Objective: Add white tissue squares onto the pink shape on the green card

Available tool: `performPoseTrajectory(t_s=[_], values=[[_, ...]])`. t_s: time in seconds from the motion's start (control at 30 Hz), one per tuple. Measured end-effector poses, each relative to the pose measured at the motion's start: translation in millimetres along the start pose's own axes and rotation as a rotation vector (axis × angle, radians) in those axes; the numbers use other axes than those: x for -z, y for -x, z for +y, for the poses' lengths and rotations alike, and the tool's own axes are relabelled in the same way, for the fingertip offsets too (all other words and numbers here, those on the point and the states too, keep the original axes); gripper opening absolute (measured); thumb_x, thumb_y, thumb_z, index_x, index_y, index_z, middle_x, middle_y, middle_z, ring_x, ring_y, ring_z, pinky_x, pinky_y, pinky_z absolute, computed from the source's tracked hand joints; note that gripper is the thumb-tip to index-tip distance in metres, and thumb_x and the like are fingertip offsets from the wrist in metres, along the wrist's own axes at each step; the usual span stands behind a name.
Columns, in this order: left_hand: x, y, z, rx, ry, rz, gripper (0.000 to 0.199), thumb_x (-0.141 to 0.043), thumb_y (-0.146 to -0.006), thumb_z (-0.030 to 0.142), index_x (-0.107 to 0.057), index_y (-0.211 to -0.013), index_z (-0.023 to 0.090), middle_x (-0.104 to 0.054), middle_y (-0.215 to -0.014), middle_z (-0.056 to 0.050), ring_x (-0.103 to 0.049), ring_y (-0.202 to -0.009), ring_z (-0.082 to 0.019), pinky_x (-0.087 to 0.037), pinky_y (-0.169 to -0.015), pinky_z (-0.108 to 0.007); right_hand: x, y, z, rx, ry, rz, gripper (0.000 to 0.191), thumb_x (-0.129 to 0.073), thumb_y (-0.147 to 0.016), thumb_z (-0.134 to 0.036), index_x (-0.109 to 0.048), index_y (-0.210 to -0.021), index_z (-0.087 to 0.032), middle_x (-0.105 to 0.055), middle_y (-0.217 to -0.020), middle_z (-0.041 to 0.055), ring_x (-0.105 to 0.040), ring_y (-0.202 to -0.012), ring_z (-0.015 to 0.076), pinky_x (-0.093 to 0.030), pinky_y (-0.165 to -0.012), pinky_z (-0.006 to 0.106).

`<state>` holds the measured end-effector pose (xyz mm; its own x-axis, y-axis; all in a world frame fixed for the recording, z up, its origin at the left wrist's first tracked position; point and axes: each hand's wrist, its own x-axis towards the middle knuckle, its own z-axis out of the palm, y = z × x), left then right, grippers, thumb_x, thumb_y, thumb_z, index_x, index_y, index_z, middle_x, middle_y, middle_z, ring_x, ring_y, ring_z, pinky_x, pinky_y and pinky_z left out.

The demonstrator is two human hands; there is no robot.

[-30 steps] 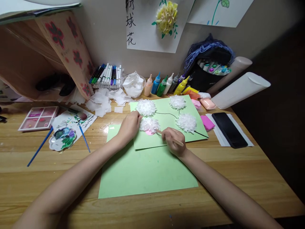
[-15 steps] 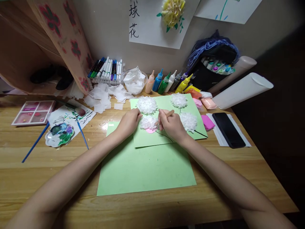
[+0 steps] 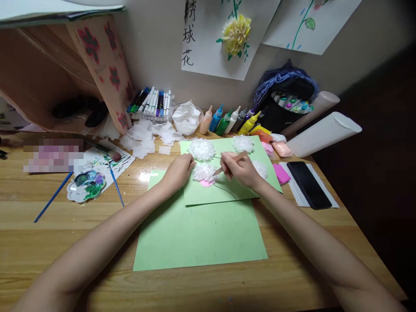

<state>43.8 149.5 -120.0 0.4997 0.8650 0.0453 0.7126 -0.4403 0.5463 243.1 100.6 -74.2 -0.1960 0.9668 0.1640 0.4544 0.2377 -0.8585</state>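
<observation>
My right hand [image 3: 241,169] grips a thin wooden stick [image 3: 219,171], its lower end touching the right side of a white ruffled paper flower [image 3: 203,171]. A pink paper base [image 3: 206,183] shows under that flower's front edge. My left hand [image 3: 178,171] rests at the flower's left side with its fingers curled together; whatever lies between the fingertips is hidden. The flower sits on a green sheet [image 3: 203,198] with drawn black stems, beside other white flowers [image 3: 201,149]. My right hand partly covers one flower [image 3: 261,169].
A larger green sheet [image 3: 201,242] lies beneath. Torn white tissue [image 3: 139,138], a tissue bowl [image 3: 186,119], markers [image 3: 152,102] and paint bottles [image 3: 223,122] line the back. A paint palette [image 3: 86,186] is left; a phone [image 3: 308,185] and white tube [image 3: 325,134] are right.
The camera view has tilted up slightly, so the scene sits lower. My right hand has shifted slightly over the flower at the right; the stick stays against the same flower. My left hand keeps its place.
</observation>
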Motion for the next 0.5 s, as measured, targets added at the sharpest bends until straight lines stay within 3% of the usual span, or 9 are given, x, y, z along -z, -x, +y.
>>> performPoseTrajectory(t_s=[0.13,0.27,0.4,0.5], values=[[6.4,-0.2,1.2,0.007,0.048,-0.022,0.018,-0.042,-0.09,0.024,-0.055,-0.081,0.018,-0.064,-0.086,-0.008,-0.057,-0.079,-0.021,-0.04,-0.068,-0.031,-6.2,31.9,16.1,-0.013,-0.205,0.274,0.046,-0.039,-0.095,-0.045,-0.049,-0.059,-0.019,-0.046,-0.044,-0.004,-0.044,-0.037,0.0086,-0.032,-0.039,0.023],[28.9,-5.0,-8.8,0.06,0.056,-0.027,0.019,-0.045,-0.09,0.028,-0.057,-0.078,0.019,-0.066,-0.084,-0.006,-0.059,-0.078,-0.021,-0.042,-0.069,-0.031,-23.8,54.8,31.2,0.029,-0.272,0.504,0.044,-0.04,-0.095,-0.042,-0.05,-0.059,-0.019,-0.047,-0.044,-0.0029,-0.042,-0.037,0.0098,-0.03,-0.038,0.024],[56.1,-9.4,-32.8,0.227,-0.198,0.181,0.013,-0.05,-0.087,0.028,-0.059,-0.09,0.018,-0.064,-0.1,-0.012,-0.058,-0.096,-0.025,-0.044,-0.077,-0.033,-29.7,61.0,38.5,0.058,-0.265,0.555,0.044,-0.04,-0.094,-0.04,-0.051,-0.058,-0.02,-0.048,-0.043,-0.0021,-0.043,-0.038,0.011,-0.032,-0.039,0.025],[65.6,-9.9,-50.6,0.382,-0.348,0.191,0.019,-0.055,-0.084,0.032,-0.059,-0.092,0.015,-0.062,-0.105,-0.017,-0.056,-0.104,-0.03,-0.045,-0.08,-0.036,-27.5,59.4,39.2,0.071,-0.264,0.593,0.043,-0.041,-0.094,-0.04,-0.05,-0.057,-0.02,-0.047,-0.042,-0.0027,-0.042,-0.038,0.0111,-0.032,-0.039,0.025]])
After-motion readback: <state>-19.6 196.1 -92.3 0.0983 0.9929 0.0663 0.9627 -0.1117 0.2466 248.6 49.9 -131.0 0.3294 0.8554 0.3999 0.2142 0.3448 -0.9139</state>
